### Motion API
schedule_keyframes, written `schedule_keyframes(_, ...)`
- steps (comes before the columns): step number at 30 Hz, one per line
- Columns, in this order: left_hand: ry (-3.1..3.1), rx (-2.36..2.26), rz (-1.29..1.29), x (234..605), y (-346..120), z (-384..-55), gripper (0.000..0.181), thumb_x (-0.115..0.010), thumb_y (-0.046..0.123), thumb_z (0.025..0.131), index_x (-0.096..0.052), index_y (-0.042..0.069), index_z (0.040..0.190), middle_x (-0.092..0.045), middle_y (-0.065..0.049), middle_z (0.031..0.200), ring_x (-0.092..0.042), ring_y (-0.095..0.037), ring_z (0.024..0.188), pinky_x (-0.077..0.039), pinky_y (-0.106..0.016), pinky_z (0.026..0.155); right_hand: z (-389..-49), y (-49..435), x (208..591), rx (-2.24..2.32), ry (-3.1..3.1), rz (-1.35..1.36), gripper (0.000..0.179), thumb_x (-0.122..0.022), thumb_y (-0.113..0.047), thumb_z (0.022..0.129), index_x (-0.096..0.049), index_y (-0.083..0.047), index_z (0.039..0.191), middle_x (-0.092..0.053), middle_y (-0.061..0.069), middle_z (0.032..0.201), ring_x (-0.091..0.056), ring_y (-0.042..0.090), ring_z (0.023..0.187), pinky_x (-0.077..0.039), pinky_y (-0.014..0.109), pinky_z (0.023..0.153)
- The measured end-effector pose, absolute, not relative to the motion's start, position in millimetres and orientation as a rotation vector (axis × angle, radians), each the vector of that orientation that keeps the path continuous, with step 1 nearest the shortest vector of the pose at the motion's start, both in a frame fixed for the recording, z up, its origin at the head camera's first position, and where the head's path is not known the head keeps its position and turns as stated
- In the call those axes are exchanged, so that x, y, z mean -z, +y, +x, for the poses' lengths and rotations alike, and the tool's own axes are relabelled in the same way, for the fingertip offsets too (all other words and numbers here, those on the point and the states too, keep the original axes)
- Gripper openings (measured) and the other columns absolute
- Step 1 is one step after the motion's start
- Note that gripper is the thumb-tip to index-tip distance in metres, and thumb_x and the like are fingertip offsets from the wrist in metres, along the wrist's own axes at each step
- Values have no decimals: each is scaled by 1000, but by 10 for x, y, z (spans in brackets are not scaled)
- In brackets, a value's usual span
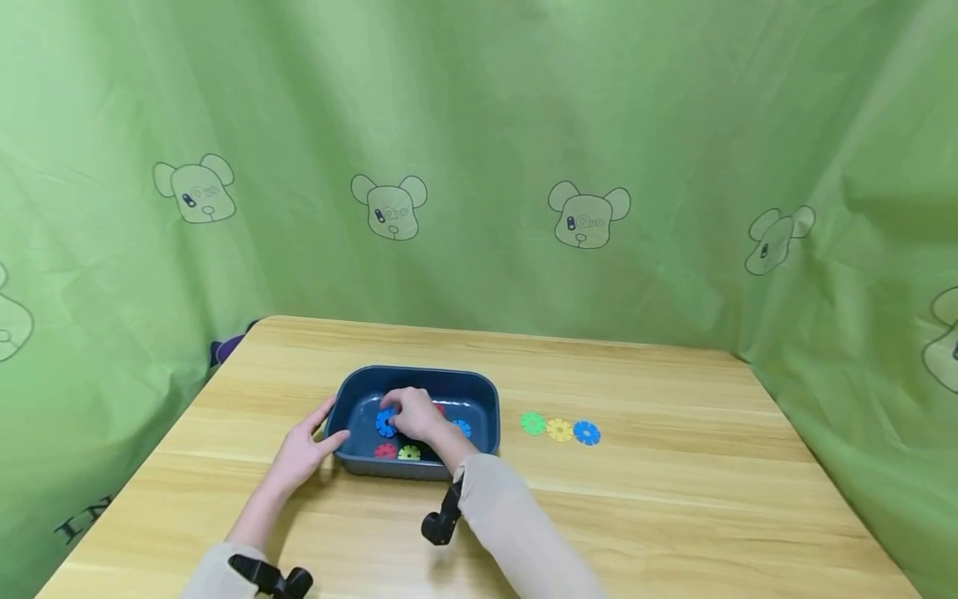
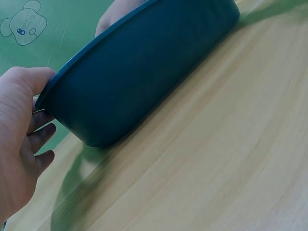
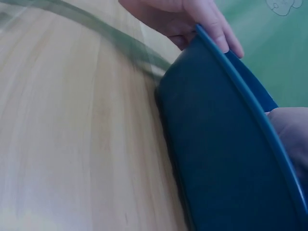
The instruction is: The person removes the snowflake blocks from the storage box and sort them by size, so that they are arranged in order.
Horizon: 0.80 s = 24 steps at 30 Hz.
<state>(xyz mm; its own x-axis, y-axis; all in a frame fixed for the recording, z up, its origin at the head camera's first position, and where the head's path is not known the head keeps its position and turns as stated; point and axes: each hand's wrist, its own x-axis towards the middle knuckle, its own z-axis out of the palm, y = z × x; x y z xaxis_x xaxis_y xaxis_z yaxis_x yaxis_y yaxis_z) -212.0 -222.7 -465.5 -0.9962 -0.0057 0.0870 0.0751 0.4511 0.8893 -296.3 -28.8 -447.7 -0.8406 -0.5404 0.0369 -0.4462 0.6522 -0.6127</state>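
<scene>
A dark blue plastic basin (image 1: 404, 470) stands on the table. At its left end my left hand (image 1: 299, 456) grips the rim, thumb over the edge and the other fingers along the outer wall; the left wrist view shows this hand (image 2: 21, 120) too. Inside the basin my right hand (image 1: 415, 414) pinches a blue notched building disc (image 1: 384, 423) between thumb and fingers. Around it lie a red disc (image 1: 385, 451), a yellow-green disc (image 1: 409, 452) and another blue disc (image 1: 461, 428). Another red disc (image 1: 439, 409) is partly hidden behind the right hand, whose fingertips neither wrist view shows.
To the right of the basin, a green disc (image 1: 533, 423), a yellow disc (image 1: 559, 430) and a blue disc (image 1: 587, 433) lie in a row on the wooden table (image 1: 674, 499). A green curtain (image 1: 479, 283) hangs behind the table's far edge.
</scene>
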Motion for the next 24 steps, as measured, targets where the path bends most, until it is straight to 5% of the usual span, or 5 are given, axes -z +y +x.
schedule_keyframes(6, -2624, 1596, -63, 4664, -2230, -2123, 68, -63, 23, 89, -28, 5, 145, -28, -21, 147, -21, -42, 134, -19, -55, 107, -2961, -157, 4414, 1281, 2570, -703, 20, -65, 7, 82, -67, 0, 101, -53, 2, 72, -59, 12, 55, -50, 21, 51)
schedule_keyframes(15, -2622, 1579, -60, 4632, -2231, -2139, 67, -62, 21, 89, -30, 5, 145, -28, -21, 147, -21, -41, 134, -18, -55, 107, -2962, 233, 4252, 1470, 2512, -636, 23, -61, 8, 84, -65, 2, 106, -56, 7, 79, -59, 16, 64, -56, 40, 66)
schedule_keyframes(24, -2631, 1587, -59, 4688, -2226, -2131, 68, -62, 22, 89, -29, 7, 146, -28, -21, 147, -22, -43, 134, -20, -56, 107, -2896, 736, 4105, 1673, 2462, -512, 27, -60, 10, 83, -62, 7, 110, -56, 12, 84, -61, 17, 68, -56, 39, 69)
